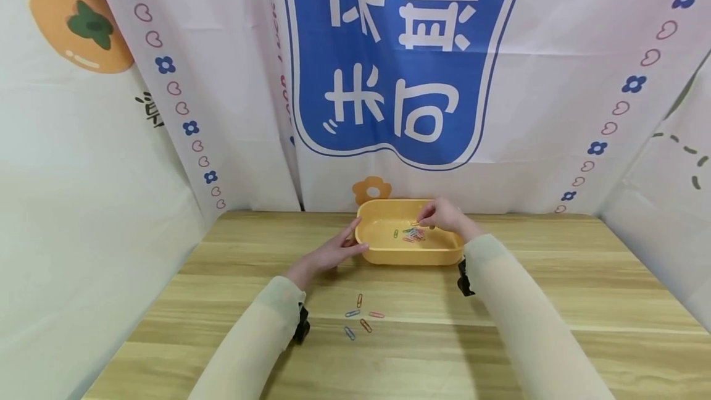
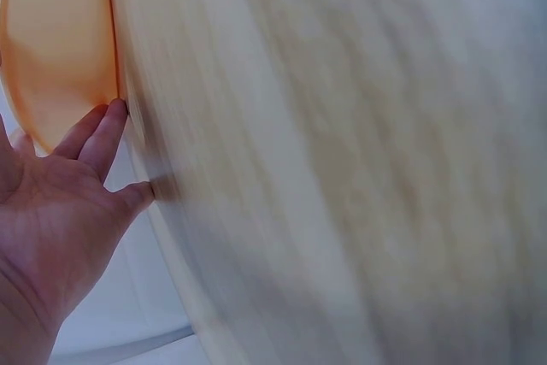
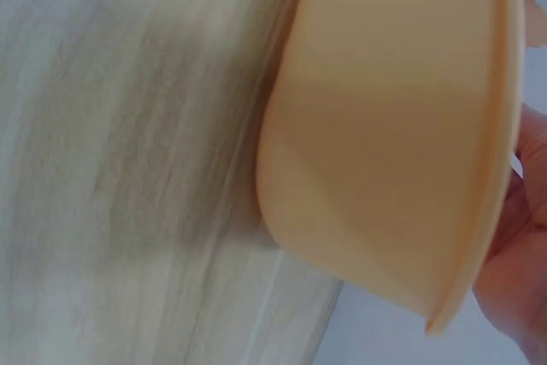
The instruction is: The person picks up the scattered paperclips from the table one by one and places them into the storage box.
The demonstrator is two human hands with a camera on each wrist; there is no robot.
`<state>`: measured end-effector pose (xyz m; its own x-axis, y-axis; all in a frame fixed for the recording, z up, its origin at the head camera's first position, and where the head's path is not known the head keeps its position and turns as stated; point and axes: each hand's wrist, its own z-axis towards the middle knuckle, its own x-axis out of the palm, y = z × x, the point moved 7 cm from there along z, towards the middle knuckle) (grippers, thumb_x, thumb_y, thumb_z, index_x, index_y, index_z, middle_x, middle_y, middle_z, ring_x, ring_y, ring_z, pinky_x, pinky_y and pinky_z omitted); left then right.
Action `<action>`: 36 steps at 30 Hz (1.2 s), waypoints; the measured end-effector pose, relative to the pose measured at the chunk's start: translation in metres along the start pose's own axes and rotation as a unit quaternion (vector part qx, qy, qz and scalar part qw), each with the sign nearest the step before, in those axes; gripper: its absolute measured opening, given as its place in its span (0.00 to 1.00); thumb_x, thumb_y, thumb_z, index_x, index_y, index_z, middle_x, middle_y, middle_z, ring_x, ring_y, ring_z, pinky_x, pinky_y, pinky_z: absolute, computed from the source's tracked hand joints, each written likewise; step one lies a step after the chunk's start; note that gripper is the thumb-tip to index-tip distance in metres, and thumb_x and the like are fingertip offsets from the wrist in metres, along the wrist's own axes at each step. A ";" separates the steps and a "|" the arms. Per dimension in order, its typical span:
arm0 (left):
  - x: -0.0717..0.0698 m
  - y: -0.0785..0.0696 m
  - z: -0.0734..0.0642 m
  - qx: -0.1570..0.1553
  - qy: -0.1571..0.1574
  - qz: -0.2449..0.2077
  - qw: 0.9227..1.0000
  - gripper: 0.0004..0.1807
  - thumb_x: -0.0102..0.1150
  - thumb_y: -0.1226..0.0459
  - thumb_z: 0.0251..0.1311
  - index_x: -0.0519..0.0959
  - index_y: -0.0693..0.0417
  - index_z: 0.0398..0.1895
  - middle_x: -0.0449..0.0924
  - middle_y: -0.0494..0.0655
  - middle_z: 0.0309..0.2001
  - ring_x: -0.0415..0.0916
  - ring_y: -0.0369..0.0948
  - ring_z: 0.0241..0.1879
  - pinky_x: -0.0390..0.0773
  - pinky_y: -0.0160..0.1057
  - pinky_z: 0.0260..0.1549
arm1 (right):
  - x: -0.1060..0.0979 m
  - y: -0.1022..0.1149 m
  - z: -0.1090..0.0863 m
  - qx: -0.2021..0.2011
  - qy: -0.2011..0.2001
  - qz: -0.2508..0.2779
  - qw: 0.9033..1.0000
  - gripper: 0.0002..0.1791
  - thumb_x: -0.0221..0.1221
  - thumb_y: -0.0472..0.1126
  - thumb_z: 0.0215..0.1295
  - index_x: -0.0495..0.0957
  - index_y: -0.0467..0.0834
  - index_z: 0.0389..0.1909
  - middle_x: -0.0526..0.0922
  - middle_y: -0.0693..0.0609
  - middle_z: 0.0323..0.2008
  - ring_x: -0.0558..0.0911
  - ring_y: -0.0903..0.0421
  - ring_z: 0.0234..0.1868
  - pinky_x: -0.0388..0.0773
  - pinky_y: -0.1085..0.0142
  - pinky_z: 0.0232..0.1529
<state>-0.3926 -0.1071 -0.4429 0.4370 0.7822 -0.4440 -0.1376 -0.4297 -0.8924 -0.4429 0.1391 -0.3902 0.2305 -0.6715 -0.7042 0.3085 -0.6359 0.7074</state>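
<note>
A yellow plastic tray (image 1: pixel 413 257) stands at the back of the wooden table. Inside it lies a small pile of coloured paper clips (image 1: pixel 413 235), with a green paper clip (image 1: pixel 395 234) a little apart. My left hand (image 1: pixel 336 249) rests against the tray's left end; in the left wrist view its fairly straight fingers (image 2: pixel 104 138) touch the outer wall. Over the tray, my right hand (image 1: pixel 444 216) pinches a small orange-yellow paper clip (image 1: pixel 415 223) between thumb and fingertips. In the right wrist view the tray's wall (image 3: pixel 376 143) hides most of that hand's fingers.
Several loose paper clips (image 1: pixel 365 325), blue, pink and brownish red, lie on the table (image 1: pixel 422 338) in front of the tray, between the forearms. A printed cloth (image 1: pixel 533 165) hangs right behind the table's back edge.
</note>
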 end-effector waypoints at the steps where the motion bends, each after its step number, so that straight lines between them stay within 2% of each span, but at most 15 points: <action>1: 0.000 0.000 0.001 0.001 0.001 0.000 1.000 0.45 0.56 0.50 0.67 0.40 0.35 0.79 0.45 0.60 0.75 0.53 0.56 0.71 0.54 0.56 0.66 | 0.001 -0.001 0.001 -0.002 -0.001 -0.002 1.000 0.02 0.64 0.28 0.60 0.83 0.31 0.31 0.84 0.46 0.28 0.79 0.48 0.28 0.80 0.56 0.34; 5: 0.001 0.001 0.003 0.000 0.004 0.003 1.000 0.46 0.57 0.49 0.67 0.40 0.34 0.79 0.46 0.60 0.75 0.53 0.56 0.70 0.54 0.56 0.66 | 0.003 -0.007 0.002 0.007 -0.001 -0.016 1.000 0.03 0.65 0.29 0.58 0.83 0.31 0.30 0.84 0.45 0.27 0.79 0.48 0.28 0.77 0.65 0.29; 10: 0.002 0.002 0.005 -0.006 0.004 0.015 1.000 0.45 0.56 0.48 0.67 0.40 0.33 0.78 0.48 0.60 0.74 0.54 0.56 0.70 0.54 0.57 0.66 | 0.004 -0.012 0.003 0.032 0.000 -0.043 0.999 0.04 0.67 0.31 0.57 0.84 0.33 0.31 0.85 0.44 0.29 0.78 0.52 0.28 0.75 0.67 0.29; 14: 0.002 0.001 0.003 -0.009 0.004 0.014 1.000 0.45 0.56 0.50 0.68 0.39 0.34 0.79 0.46 0.60 0.75 0.53 0.56 0.70 0.54 0.56 0.66 | 0.005 -0.012 0.002 0.036 0.000 -0.043 0.998 0.14 0.68 0.32 0.56 0.82 0.30 0.42 0.85 0.40 0.37 0.81 0.47 0.39 0.78 0.61 0.40; 17: 0.001 0.001 0.001 -0.009 0.002 0.014 1.000 0.45 0.56 0.50 0.67 0.39 0.34 0.79 0.45 0.60 0.75 0.53 0.56 0.71 0.54 0.56 0.66 | 0.005 -0.011 0.001 0.038 0.002 -0.039 0.999 0.21 0.69 0.33 0.55 0.79 0.29 0.49 0.84 0.38 0.43 0.80 0.44 0.47 0.75 0.57 0.50; 20: 0.000 0.002 0.000 -0.007 -0.001 0.013 1.000 0.46 0.57 0.48 0.66 0.39 0.33 0.78 0.46 0.60 0.75 0.53 0.56 0.71 0.54 0.56 0.66 | 0.002 -0.008 -0.001 0.036 0.004 -0.027 0.999 0.19 0.67 0.32 0.57 0.79 0.29 0.49 0.83 0.38 0.44 0.79 0.44 0.47 0.74 0.54 0.52; 25: -0.002 0.004 0.001 -0.007 -0.003 0.012 1.000 0.46 0.57 0.49 0.66 0.39 0.33 0.78 0.44 0.59 0.75 0.52 0.56 0.71 0.53 0.56 0.67 | -0.002 0.000 -0.005 0.017 0.014 -0.016 1.000 0.15 0.63 0.30 0.61 0.80 0.28 0.47 0.83 0.39 0.44 0.79 0.45 0.46 0.77 0.54 0.49; 32: -0.001 0.006 0.003 -0.007 0.000 0.012 1.000 0.45 0.56 0.49 0.67 0.39 0.33 0.78 0.45 0.59 0.75 0.52 0.56 0.71 0.53 0.56 0.67 | -0.007 0.011 -0.012 0.006 0.032 -0.028 0.999 0.13 0.64 0.34 0.62 0.82 0.31 0.46 0.84 0.43 0.43 0.80 0.48 0.45 0.78 0.56 0.49; 36: 0.000 0.007 0.003 -0.008 0.002 0.009 1.000 0.46 0.57 0.48 0.66 0.39 0.32 0.78 0.47 0.60 0.75 0.54 0.55 0.70 0.54 0.56 0.66 | -0.008 0.020 -0.019 -0.023 0.046 -0.033 0.998 0.11 0.65 0.33 0.61 0.83 0.32 0.43 0.85 0.46 0.38 0.81 0.48 0.42 0.80 0.57 0.45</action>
<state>-0.3964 -0.1085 -0.4492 0.4387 0.7723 -0.4595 -0.1305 -0.4512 -0.8828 -0.4208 0.1388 -0.3719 0.2919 -0.5886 -0.7539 0.3679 -0.6585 0.6565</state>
